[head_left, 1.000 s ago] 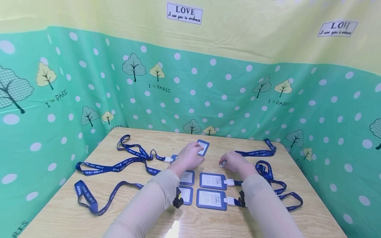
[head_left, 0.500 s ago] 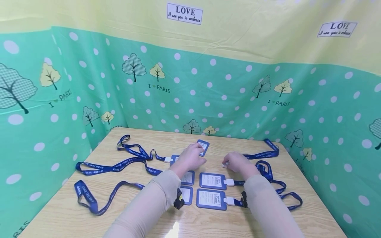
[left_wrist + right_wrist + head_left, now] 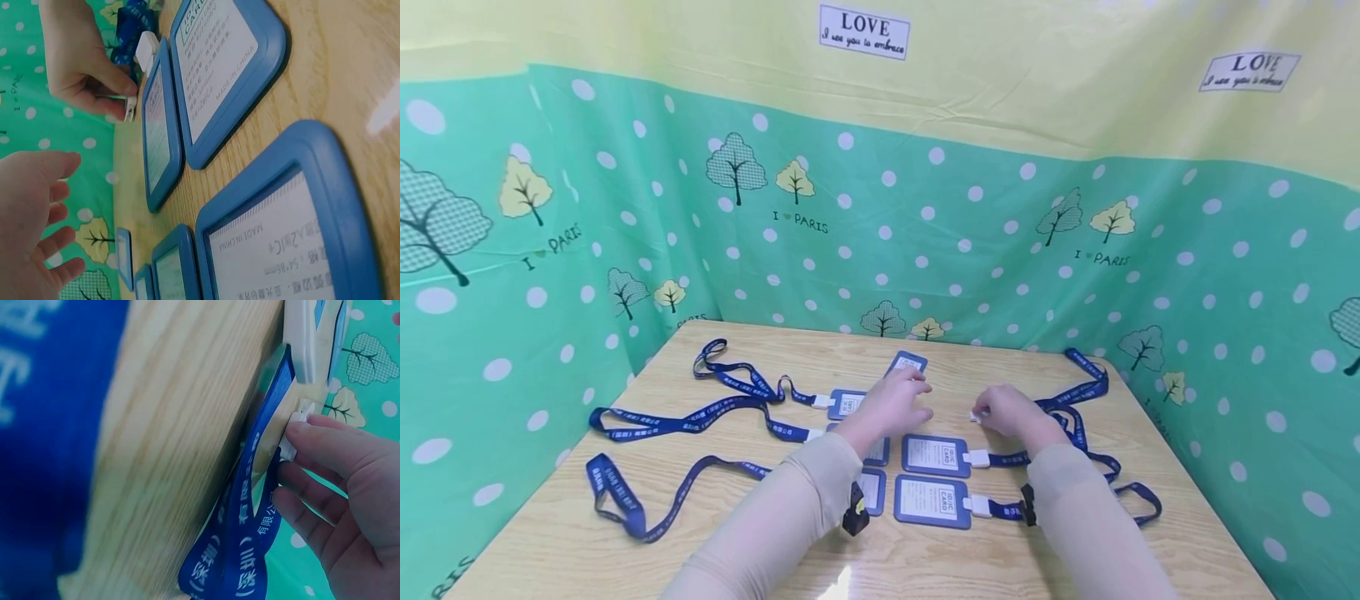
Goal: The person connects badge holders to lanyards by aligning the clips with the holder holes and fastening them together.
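In the head view my left hand hovers over the middle of the table, fingers spread and holding nothing; the left wrist view shows it apart from any badge. Just behind it lies a blue ID badge holder without a visible lanyard, partly hidden by the fingers. My right hand pinches the white clip of a blue lanyard between thumb and fingers, a little above the table. Two badge holders with lanyards lie in front of the right hand, the farther one and the nearer one.
Left of centre lie more badge holders, partly under my left arm. Their blue lanyards stretch across the left side of the wooden table. More lanyard loops lie at the right. A patterned curtain hangs behind the table.
My left hand has drifted slightly right and nearer, off the far badge holder. My right hand has moved right with the white clip, and its lanyard has shifted right too.
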{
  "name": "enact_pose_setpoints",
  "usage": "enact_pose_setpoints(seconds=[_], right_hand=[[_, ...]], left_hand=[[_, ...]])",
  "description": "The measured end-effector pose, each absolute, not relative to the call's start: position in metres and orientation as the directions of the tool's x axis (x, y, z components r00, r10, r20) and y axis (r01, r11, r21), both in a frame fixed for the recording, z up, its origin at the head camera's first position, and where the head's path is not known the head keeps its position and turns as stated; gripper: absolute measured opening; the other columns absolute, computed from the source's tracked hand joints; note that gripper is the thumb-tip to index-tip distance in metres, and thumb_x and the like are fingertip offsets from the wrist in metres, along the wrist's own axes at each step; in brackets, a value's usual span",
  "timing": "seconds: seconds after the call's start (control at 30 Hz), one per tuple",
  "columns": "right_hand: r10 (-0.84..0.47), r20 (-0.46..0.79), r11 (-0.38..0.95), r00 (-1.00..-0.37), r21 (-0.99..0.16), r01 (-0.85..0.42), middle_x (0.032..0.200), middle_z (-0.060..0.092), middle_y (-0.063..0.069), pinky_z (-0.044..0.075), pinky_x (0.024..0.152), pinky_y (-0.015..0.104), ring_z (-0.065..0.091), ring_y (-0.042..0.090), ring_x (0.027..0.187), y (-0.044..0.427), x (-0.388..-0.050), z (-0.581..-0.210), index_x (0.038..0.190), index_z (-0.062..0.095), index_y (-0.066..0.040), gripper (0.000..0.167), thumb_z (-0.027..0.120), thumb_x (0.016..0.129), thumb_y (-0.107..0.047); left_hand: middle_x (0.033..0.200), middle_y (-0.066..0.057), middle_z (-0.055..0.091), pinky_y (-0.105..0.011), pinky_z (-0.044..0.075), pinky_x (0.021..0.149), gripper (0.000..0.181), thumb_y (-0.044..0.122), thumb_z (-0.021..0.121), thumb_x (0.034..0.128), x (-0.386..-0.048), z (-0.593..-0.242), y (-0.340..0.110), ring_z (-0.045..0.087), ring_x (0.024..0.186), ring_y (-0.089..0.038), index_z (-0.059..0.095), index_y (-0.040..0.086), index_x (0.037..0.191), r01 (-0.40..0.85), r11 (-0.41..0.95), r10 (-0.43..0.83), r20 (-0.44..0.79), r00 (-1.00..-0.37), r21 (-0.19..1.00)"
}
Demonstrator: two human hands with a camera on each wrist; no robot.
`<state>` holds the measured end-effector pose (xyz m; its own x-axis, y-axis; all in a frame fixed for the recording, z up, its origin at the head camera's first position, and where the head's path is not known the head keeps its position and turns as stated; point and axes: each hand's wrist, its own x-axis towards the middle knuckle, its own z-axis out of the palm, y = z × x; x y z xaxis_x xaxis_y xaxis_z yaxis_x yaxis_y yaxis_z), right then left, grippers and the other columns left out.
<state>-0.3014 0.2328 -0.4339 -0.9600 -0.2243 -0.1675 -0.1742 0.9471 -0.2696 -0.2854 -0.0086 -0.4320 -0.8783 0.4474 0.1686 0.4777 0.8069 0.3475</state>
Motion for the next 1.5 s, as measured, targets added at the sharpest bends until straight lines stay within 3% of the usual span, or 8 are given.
enact_pose_setpoints(seconds=[0.7, 1.07, 1.5], right_hand=[[-0.266, -0.140, 0.933, -0.954, -0.286, -0.218, 0.106, 0.072, 0.004, 0.056, 0.091, 0.048, 0.067, 0.023, 0.098, 0.244, -0.287, -0.433, 0.105, 0.078, -0.013, 0.015, 0.076, 0.091, -0.011], [-0.298, -0.138, 0.925, -0.945, -0.286, -0.250, 0.095, 0.071, -0.002, 0.056, 0.087, 0.042, 0.062, 0.014, 0.085, 0.242, -0.281, -0.432, 0.099, 0.080, -0.016, 0.011, 0.079, 0.088, -0.011], [-0.246, -0.156, 0.935, -0.956, -0.297, -0.192, 0.096, 0.071, -0.004, 0.055, 0.091, 0.045, 0.064, 0.016, 0.091, 0.244, -0.282, -0.434, 0.099, 0.080, -0.019, 0.014, 0.082, 0.086, -0.014]], left_hand=[[0.147, 0.002, 0.052, -0.041, 0.041, 0.112, 0.045, 0.038, 0.072, 0.0939, -0.273, -0.434, -0.002, 0.046, 0.136, -0.020, 0.067, 0.019, 0.135, 0.507, 0.791, 0.502, 0.112, -0.858, 0.341], [0.147, 0.002, 0.052, -0.042, 0.041, 0.112, 0.043, 0.038, 0.072, 0.0945, -0.268, -0.437, -0.005, 0.046, 0.136, -0.021, 0.067, 0.020, 0.134, 0.533, 0.777, 0.536, 0.090, -0.839, 0.336], [0.147, 0.002, 0.052, -0.042, 0.042, 0.111, 0.043, 0.038, 0.071, 0.0951, -0.268, -0.434, -0.005, 0.047, 0.135, -0.021, 0.068, 0.020, 0.133, 0.543, 0.772, 0.553, 0.072, -0.830, 0.330]])
